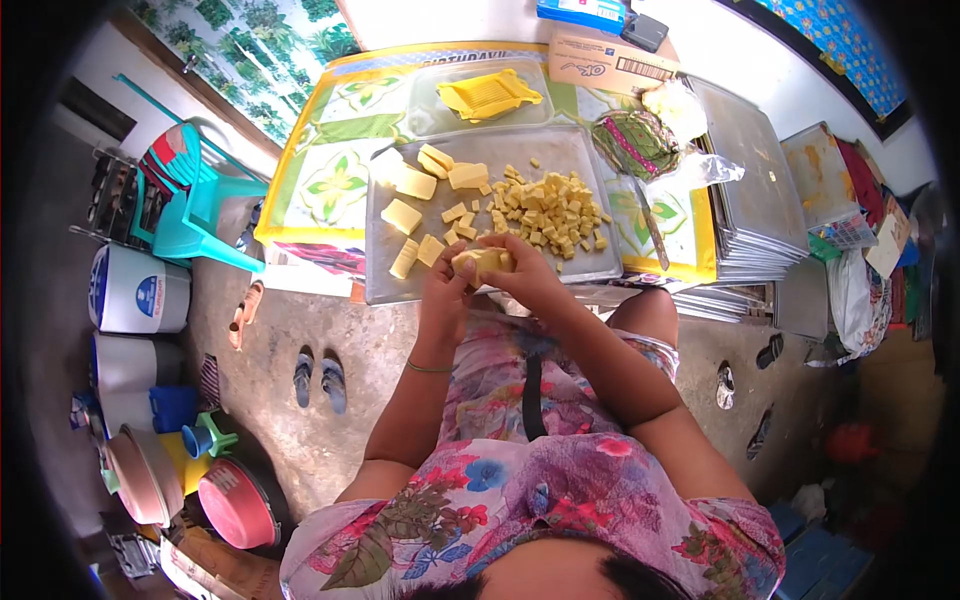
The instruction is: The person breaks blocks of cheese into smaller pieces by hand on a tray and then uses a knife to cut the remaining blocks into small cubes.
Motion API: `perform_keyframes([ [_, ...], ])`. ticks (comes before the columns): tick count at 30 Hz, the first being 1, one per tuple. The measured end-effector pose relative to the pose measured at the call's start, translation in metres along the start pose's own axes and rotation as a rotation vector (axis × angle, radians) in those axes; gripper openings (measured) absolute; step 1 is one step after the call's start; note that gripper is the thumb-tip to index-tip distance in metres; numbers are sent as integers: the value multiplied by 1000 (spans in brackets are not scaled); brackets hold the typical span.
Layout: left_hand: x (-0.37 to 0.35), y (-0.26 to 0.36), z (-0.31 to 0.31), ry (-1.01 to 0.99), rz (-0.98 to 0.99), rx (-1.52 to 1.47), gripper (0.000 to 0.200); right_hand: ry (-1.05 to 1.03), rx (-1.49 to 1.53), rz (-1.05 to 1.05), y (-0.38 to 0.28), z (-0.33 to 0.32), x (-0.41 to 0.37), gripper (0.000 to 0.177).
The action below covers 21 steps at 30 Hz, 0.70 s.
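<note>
Over the near edge of a metal tray point(385, 270), my left hand point(446, 292) and my right hand point(527, 275) are closed around a pale yellow piece of cheese point(484, 262). My fingers partly hide it, and I cannot make out any tool in them. Just beyond my hands, small cheese cubes point(548, 207) are heaped on the tray's right half. Larger cheese blocks point(414, 183) and thick slices point(403, 258) lie on its left half. A long knife point(650, 222) rests on the table to the right of the tray.
Behind the tray, a yellow wrapper point(490, 95) lies on another tray. A cardboard box point(597, 62) stands at the back. A patterned bundle point(635, 143) and clear plastic point(708, 168) sit at right, near stacked metal sheets point(750, 160). A teal chair point(195, 195) stands left.
</note>
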<state>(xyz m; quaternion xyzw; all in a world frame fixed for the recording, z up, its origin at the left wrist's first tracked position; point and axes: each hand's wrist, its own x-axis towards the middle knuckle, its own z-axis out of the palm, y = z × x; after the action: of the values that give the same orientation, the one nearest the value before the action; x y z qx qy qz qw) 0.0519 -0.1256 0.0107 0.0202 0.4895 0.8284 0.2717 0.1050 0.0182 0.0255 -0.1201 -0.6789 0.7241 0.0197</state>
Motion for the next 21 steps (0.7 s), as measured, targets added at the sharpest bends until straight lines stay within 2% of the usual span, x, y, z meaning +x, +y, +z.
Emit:
perform_keyframes([
  [2,1,-10,-7,10,1,1,32,-18,16,45,5,-1,0,50],
  [5,0,-17,-11,7,-1,-29,30,6,86,-6,4,4,-6,48],
  [8,-9,-13,-6,12,-1,-98,30,21,-180,-51,4,7,-4,47],
  [10,-15,-8,2,29,-16,-224,34,89,-377,-186,7,10,-3,45],
  [11,-15,-12,1,33,-21,-194,34,127,-475,-253,7,11,-3,44],
  [17,-14,-25,-6,28,-9,-179,34,2,-308,-105,-1,16,-8,48],
  [20,0,-11,-15,19,-40,-117,37,-54,102,16,2,10,9,49],
  [21,11,-4,-17,17,-35,-61,39,-50,103,-15,10,9,22,49],
])
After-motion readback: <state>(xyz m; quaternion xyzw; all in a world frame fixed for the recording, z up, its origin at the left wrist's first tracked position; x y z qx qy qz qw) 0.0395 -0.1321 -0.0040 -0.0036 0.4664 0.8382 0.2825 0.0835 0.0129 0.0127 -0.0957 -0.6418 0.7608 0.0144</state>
